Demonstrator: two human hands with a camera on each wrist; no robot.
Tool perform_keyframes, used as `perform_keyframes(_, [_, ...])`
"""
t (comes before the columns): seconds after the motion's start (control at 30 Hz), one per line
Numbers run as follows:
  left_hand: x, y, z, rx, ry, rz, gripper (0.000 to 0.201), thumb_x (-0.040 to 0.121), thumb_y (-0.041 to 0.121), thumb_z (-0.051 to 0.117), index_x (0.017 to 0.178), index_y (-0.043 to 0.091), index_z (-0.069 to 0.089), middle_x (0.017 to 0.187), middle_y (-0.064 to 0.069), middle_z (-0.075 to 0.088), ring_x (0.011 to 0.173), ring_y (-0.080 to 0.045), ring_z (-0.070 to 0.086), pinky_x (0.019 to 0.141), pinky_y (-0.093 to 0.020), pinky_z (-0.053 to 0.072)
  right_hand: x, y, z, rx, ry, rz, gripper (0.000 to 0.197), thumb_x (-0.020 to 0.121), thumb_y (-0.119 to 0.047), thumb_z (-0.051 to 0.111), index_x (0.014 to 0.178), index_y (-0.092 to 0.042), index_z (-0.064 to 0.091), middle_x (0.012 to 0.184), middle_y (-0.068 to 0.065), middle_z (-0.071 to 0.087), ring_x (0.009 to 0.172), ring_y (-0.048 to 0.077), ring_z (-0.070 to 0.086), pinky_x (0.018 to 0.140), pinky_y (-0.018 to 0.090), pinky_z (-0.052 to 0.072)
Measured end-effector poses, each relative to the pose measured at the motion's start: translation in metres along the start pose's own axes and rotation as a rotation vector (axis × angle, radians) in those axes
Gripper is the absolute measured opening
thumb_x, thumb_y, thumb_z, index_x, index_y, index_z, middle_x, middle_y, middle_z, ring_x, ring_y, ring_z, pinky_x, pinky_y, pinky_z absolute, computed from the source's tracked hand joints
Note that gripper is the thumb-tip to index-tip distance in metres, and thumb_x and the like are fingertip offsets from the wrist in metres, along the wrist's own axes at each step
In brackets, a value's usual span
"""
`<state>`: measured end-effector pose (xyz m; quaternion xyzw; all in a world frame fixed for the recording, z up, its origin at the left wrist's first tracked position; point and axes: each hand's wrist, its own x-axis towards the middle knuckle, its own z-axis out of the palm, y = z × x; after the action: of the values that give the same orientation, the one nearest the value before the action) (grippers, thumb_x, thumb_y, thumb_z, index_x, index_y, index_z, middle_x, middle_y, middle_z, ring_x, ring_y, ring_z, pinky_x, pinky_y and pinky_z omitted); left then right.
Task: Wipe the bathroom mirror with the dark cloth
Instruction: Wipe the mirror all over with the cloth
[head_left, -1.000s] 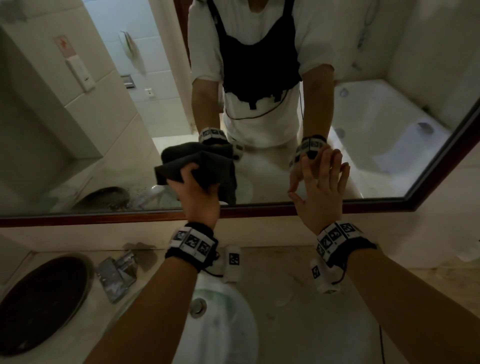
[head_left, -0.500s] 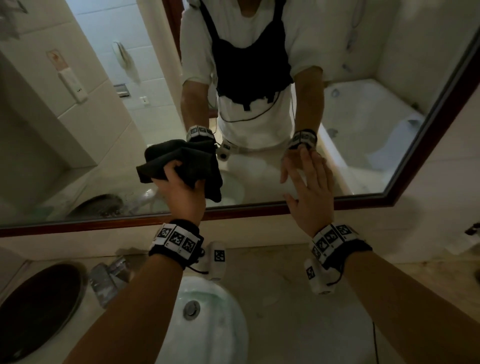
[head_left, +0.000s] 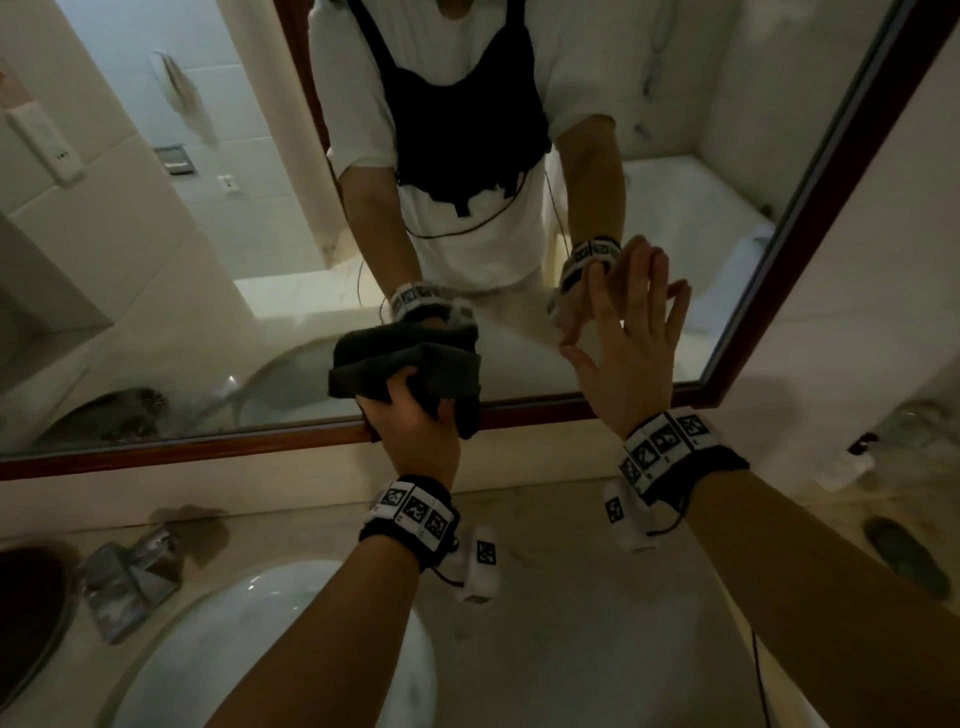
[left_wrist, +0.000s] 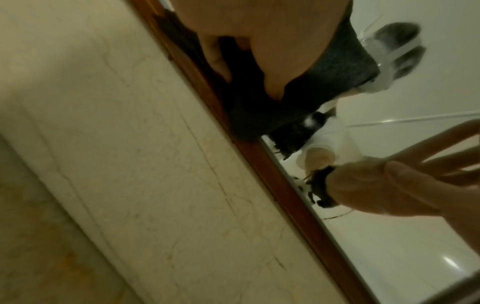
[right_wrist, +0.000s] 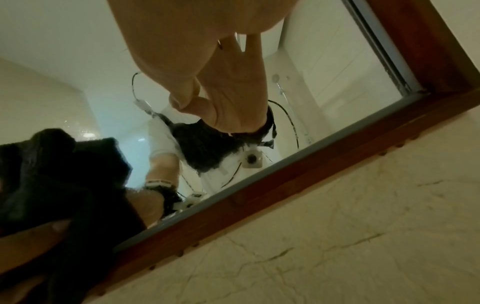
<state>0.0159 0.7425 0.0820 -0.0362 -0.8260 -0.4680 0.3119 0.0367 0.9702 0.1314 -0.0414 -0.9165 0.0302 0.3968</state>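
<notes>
Dark cloth, soft nubby fabric bunched into folds, is gripped in the left hand against the mirror glass at its bottom edge, draping over the reddish wood frame. Right hand flat on the glass near the bottom right corner, fingers straight and spread.

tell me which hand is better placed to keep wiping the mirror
Left. The left hand already grips the dark cloth against the mirror; the right hand lies flat on the glass, empty.
</notes>
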Motion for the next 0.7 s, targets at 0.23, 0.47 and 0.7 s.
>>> perform_keyframes(0.23, [-0.005, 0.008, 0.014, -0.022, 0.024, -0.022, 0.035, 0.087, 0.014, 0.065, 0.119, 0.005, 0.053, 0.135, -0.017, 0.037, 0.118, -0.018, 0.045, 0.106, -0.029, 0.041, -0.004, -0.002, 0.004, 0.043, 0.004, -0.009, 0.101, 0.079, -0.04, 0.075, 0.157, -0.022, 0.014, 0.161, 0.026, 0.009, 0.149, 0.044, 0.003, 0.115, 0.068, 0.007])
perform_keyframes(0.47, [-0.015, 0.047, 0.038, 0.016, -0.022, -0.049, 0.037, 0.088, 0.011, 0.063, 0.124, 0.006, 0.052, 0.141, -0.02, 0.032, 0.125, -0.024, 0.037, 0.113, -0.03, 0.028, -0.008, -0.001, 0.003, 0.015, -0.056, -0.009, 0.097, 0.081, -0.043, 0.073, 0.157, -0.024, 0.015, 0.162, 0.024, 0.005, 0.15, 0.036, -0.008, 0.116, 0.067, 0.008])
perform_keyframes(0.7, [0.002, 0.023, 0.007, -0.006, -0.017, -0.088, 0.049, 0.08, 0.011, 0.073, 0.123, 0.012, 0.049, 0.138, -0.022, 0.034, 0.12, -0.027, 0.043, 0.108, -0.038, 0.038, -0.01, 0.004, 0.002, -0.011, -0.085, -0.033, 0.102, 0.081, -0.044, 0.073, 0.158, -0.028, 0.008, 0.162, 0.01, -0.014, 0.148, 0.03, -0.02, 0.116, 0.067, 0.01])
